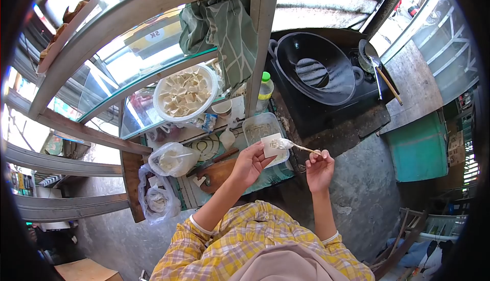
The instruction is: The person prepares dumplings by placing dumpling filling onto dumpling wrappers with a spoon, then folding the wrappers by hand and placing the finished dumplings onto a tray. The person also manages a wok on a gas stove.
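Observation:
My left hand pinches the edge of a square white wrapper. In my right hand is the thin handle of a spoon, whose bowl end, covered in pale filling, lies over the wrapper. Just behind the wrapper stands a clear plastic tub with some pale contents. To the left, a white round basket holds many folded pale pieces.
A large black wok sits on the stove at the back right, with a ladle beside it. Plastic bags, a wooden board and a green-capped bottle stand around the counter. A wooden frame post rises behind.

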Motion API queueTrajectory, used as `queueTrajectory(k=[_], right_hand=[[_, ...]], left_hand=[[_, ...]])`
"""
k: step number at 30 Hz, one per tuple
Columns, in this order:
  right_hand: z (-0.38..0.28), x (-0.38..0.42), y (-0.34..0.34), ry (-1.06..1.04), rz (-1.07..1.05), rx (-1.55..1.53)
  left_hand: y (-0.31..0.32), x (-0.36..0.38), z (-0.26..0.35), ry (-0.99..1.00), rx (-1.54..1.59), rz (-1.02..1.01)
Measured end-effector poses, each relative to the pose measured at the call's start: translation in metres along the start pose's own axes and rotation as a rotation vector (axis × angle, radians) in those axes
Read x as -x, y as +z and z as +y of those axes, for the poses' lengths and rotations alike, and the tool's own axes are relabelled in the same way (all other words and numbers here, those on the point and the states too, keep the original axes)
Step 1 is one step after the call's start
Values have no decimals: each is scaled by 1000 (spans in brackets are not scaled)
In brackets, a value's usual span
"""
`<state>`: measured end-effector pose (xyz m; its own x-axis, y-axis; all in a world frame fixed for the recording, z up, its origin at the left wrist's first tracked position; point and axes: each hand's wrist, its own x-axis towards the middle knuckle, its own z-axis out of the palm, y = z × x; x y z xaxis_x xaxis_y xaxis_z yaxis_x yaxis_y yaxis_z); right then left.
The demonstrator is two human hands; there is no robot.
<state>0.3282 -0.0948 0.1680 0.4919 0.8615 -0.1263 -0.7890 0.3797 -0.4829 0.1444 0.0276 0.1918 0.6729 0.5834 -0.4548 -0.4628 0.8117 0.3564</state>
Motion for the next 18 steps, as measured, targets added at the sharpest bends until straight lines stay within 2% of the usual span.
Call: queueTrajectory(k=[10,18], right_hand=[[-1,18,-3,-73,-17,-22],[-2,23,-3,-115,-35,24]], left_hand=[[11,18,-7,-155,218,-81],[14,26,-5,-161,237,-64]])
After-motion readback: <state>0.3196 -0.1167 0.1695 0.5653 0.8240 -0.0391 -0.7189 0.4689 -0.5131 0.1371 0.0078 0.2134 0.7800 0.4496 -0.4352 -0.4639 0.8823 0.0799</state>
